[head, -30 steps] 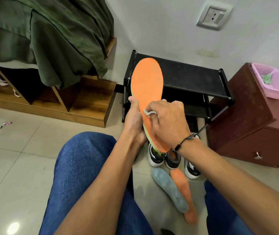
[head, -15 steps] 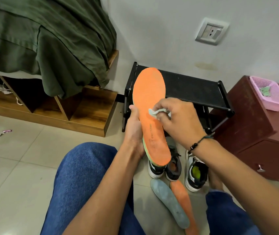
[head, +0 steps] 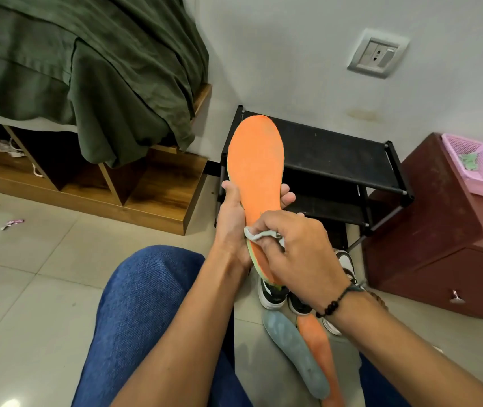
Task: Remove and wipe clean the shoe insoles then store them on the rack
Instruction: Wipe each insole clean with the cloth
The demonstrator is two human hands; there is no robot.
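Left hand (head: 234, 218) is gripping the orange insole (head: 256, 165) at mid-length, thumb on one edge, fingers wrapping the other, toe end pointing to 12 o'clock. Right hand (head: 299, 251) is pinching a small white wipe (head: 256, 235) and pressing it on the insole's heel half. Insole is sitting in front of the black shoe rack (head: 337, 154) (rack shelves bare). At 6 o'clock on the tile floor, a grey insole (head: 293, 348) and another orange insole (head: 319, 353) are lying side by side, touching, just beside the black-and-white sneakers (head: 272, 295).
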